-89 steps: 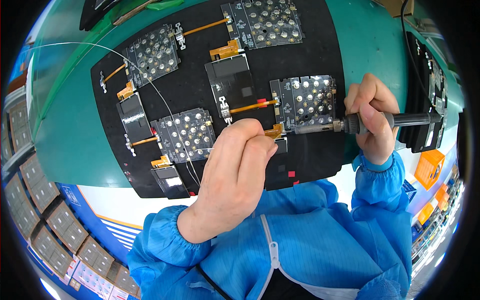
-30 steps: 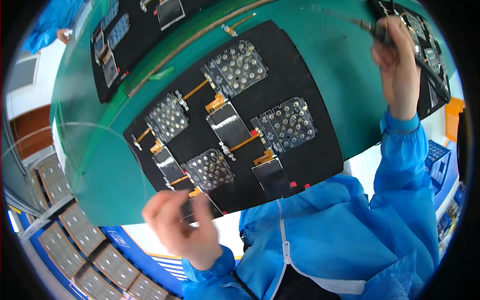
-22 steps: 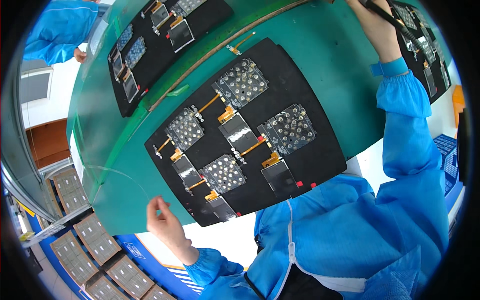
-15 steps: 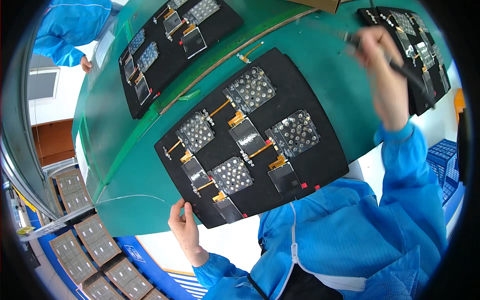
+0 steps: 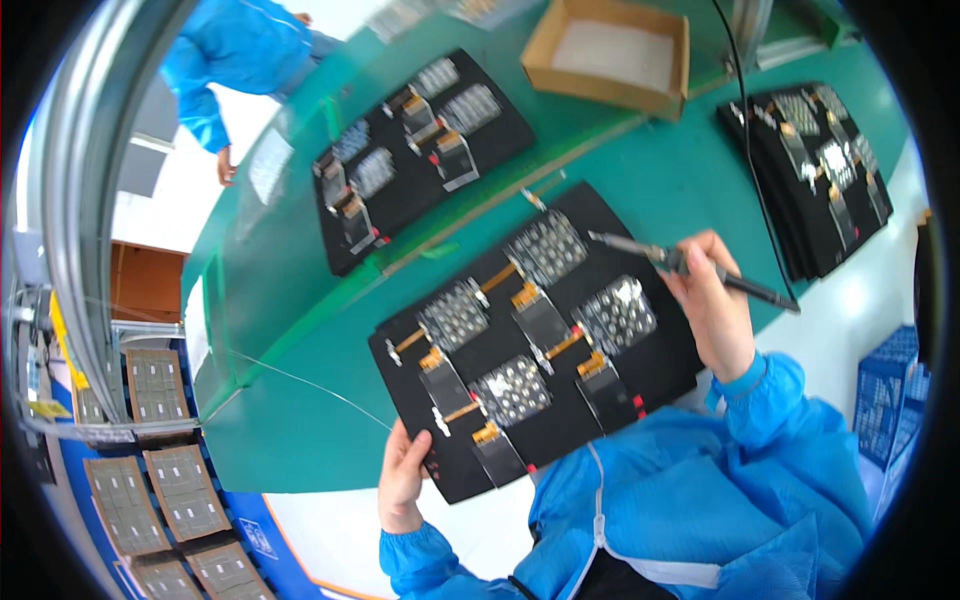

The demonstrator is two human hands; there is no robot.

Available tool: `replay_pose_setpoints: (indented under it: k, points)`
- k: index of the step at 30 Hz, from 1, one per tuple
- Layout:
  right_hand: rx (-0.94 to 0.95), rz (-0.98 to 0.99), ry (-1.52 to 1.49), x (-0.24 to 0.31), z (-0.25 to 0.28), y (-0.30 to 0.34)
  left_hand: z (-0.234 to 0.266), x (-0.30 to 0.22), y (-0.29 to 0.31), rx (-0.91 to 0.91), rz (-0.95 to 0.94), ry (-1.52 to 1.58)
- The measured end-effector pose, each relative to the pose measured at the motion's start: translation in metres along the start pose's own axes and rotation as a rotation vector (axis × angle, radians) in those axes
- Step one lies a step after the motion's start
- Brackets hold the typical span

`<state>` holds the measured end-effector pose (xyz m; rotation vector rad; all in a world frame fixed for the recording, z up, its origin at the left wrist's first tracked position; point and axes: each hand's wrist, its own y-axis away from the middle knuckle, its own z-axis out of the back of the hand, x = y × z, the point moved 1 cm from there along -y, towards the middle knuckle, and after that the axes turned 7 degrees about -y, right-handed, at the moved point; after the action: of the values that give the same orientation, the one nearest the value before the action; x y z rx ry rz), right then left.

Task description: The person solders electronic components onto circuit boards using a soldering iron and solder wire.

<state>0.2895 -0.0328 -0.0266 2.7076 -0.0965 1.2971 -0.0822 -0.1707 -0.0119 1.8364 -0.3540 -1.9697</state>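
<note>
A black foam tray (image 5: pixel 535 420) lies before me, tilted, carrying several small circuit boards (image 5: pixel 617 315) with round metal domes. Orange flex strips (image 5: pixel 568 343) link them to small dark display panels (image 5: pixel 611 397). My right hand (image 5: pixel 712 305) is closed round a soldering iron (image 5: pixel 672 260), its tip over the tray's upper right part beside a circuit board. My left hand (image 5: pixel 403 475) is at the tray's lower left corner, thumb and fingers pinched together. A thin solder wire (image 5: pixel 320 387) runs into it from the left; its end in the fingers is hidden.
Beyond a raised ledge lies another loaded foam tray (image 5: pixel 420 165). A cardboard box (image 5: pixel 605 60) stands at the back, and stacked foam trays (image 5: pixel 815 180) sit at the right. The iron's black cable (image 5: pixel 755 160) hangs between. A co-worker's blue sleeve (image 5: pixel 205 120) shows far left.
My right hand has brought the soldering iron from over the right-hand stack in to the near tray. The left hand stays at the tray's corner. The whole view has shifted.
</note>
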Motion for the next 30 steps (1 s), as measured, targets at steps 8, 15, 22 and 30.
replay_pose_setpoints:
  k: [8, 15, 22, 30]
  points:
    - [0.073, 0.022, -0.076, 0.007, 0.0, -0.005, -0.008, 0.007, 0.005, 0.006, -0.061, 0.27]
    - [0.13, 0.0, -0.112, 0.025, -0.003, -0.006, -0.017, 0.011, 0.013, 0.008, -0.088, 0.398]
    - [-0.006, 0.278, 0.068, 0.099, 0.003, -0.015, -0.035, -0.002, 0.026, -0.024, -0.132, 0.456]
    - [0.139, 0.773, 0.096, 0.267, 0.075, -0.023, -0.122, -0.094, 0.008, 0.255, -0.1, 0.361]
